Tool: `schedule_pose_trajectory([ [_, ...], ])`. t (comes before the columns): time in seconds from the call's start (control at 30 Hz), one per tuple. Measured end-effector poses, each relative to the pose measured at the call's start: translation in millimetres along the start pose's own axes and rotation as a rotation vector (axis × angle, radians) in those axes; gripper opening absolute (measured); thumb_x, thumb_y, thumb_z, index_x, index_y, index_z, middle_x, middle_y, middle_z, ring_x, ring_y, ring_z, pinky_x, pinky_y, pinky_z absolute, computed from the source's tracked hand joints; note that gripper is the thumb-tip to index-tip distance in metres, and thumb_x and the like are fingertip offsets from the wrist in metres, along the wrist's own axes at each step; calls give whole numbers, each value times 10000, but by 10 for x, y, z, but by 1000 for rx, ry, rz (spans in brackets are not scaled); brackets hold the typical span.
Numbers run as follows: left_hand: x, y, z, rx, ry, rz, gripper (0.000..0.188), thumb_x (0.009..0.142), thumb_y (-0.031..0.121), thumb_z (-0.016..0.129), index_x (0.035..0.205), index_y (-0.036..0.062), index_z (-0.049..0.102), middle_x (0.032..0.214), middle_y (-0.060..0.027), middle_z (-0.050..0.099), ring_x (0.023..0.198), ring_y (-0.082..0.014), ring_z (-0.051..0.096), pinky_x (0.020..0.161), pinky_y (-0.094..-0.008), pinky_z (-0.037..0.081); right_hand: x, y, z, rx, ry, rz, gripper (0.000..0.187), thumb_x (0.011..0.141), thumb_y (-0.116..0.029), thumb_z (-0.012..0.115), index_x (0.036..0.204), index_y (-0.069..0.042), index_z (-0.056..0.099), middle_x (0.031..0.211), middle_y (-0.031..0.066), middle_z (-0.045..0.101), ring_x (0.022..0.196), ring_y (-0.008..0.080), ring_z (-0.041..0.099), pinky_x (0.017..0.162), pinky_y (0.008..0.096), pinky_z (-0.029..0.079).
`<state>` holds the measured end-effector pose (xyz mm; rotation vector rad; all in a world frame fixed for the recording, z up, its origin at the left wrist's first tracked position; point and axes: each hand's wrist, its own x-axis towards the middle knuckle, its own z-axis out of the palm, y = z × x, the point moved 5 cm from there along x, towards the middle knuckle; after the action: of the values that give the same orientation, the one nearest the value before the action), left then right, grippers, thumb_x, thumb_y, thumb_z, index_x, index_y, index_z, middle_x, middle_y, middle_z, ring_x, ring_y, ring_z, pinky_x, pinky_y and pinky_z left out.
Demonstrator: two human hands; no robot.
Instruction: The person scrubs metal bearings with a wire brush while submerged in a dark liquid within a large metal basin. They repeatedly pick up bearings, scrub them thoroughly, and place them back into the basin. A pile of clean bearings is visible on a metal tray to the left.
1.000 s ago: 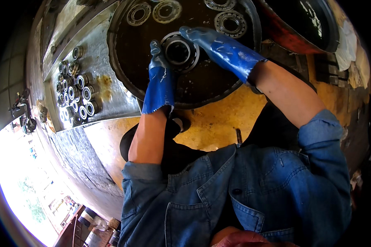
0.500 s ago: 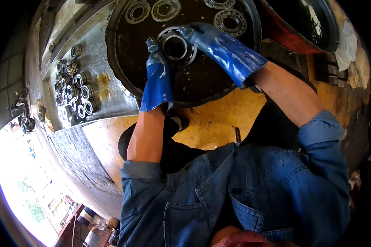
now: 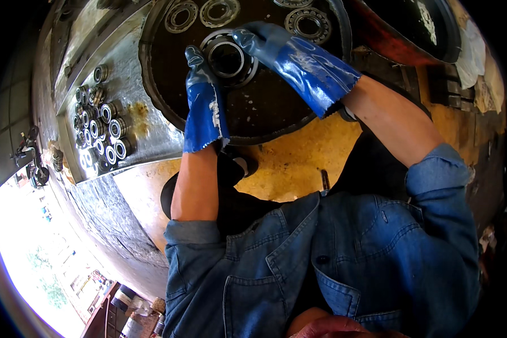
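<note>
Both my hands wear long blue rubber gloves. Between them, over a round dark pan [image 3: 273,137], is a large metal bearing [image 3: 243,67] with its open bore facing up. The thumb of my left hand [image 3: 204,93] lies along the bearing's left side; the other fingers are hidden. My right hand [image 3: 296,56] reaches in from the right, its thumb at the bearing's upper right rim and its fingers mostly out of sight. More bearings lie in the pan: a ring-shaped one [image 3: 180,27] at the far left, another [image 3: 231,18] beside it, and one with visible balls [image 3: 325,27] right of my hand.
To the left, a metal tray [image 3: 143,149] carries several small bearings [image 3: 96,128] grouped together. A large reddish-black container [image 3: 390,39] stands at the upper right, with pale rags [image 3: 472,56] beside it. Below the pan shows a yellow-stained floor [image 3: 293,169].
My hands and the bearing have shifted a little left together over the pan. The whole view has also moved slightly. Both hands keep nearly the same hold.
</note>
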<state>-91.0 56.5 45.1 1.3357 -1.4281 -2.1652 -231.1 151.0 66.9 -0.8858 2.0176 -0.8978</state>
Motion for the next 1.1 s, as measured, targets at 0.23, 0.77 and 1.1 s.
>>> schedule_pose_trajectory([
  [0.23,-146,7,-12,84,-32,-19,465,1055,387,509,1349,33,572,1130,-132,683,1006,-260,666,914,-428,539,34,7,2,27,82,-22,535,1035,-543,528,1368,-140,640,1256,163,709,1186,332,664,1059,411,505],
  [0.77,-487,-58,-54,222,-104,-69,449,1057,376,508,1327,26,591,1108,-129,687,991,-245,669,896,-417,544,4,-9,-33,45,71,-1,518,1033,-489,558,1386,-116,624,1252,159,714,1159,321,679,1048,403,514],
  [1.1,-624,-73,-287,238,-85,-61,440,1059,368,507,1313,21,602,1094,-128,689,981,-236,670,885,-410,547,380,294,406,-2,5,-63,470,1041,-433,584,1373,-102,626,1193,154,726,1034,273,720,923,393,584],
])
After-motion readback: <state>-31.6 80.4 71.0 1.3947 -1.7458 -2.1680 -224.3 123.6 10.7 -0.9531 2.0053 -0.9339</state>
